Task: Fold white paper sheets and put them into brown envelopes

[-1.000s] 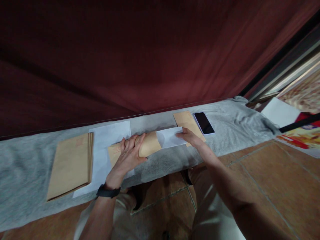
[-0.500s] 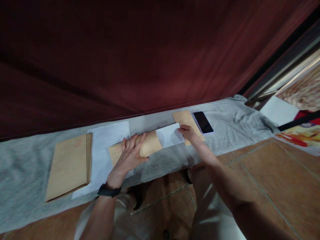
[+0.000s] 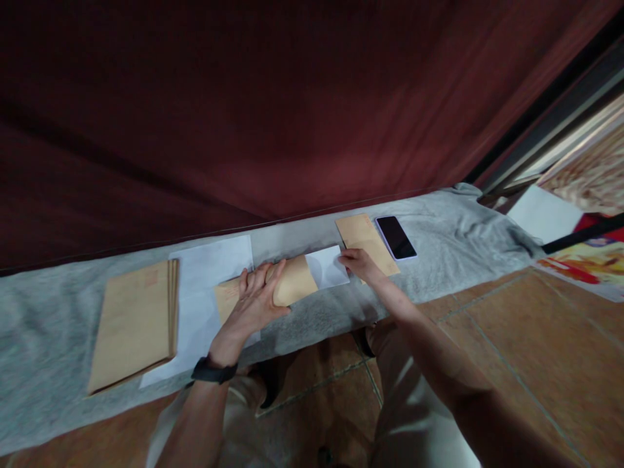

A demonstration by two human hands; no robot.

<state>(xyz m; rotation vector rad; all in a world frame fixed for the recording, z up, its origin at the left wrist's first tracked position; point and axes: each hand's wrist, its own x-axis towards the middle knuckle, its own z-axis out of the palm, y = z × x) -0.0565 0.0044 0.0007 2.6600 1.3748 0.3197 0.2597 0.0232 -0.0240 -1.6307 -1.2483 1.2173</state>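
A brown paper envelope lies crosswise on the grey cloth, its right end open and bulging. My left hand is wrapped over its middle, thumb at the near edge and fingers across the top. Out of the open end sticks a folded white sheet of paper, partly inside the envelope. My right hand pinches the sheet's outer right end. Just behind the right hand, another brown envelope lies flat. Loose white sheets are under and left of the held envelope.
At the left is a stack of brown envelopes. A phone with a dark screen lies at the right. The narrow surface is covered by a grey cloth; a dark red curtain hangs behind it. Tiled floor shows below.
My right hand has moved left with the white sheet, and less of the sheet now shows outside the envelope. My left hand has stayed almost in place on the envelope.
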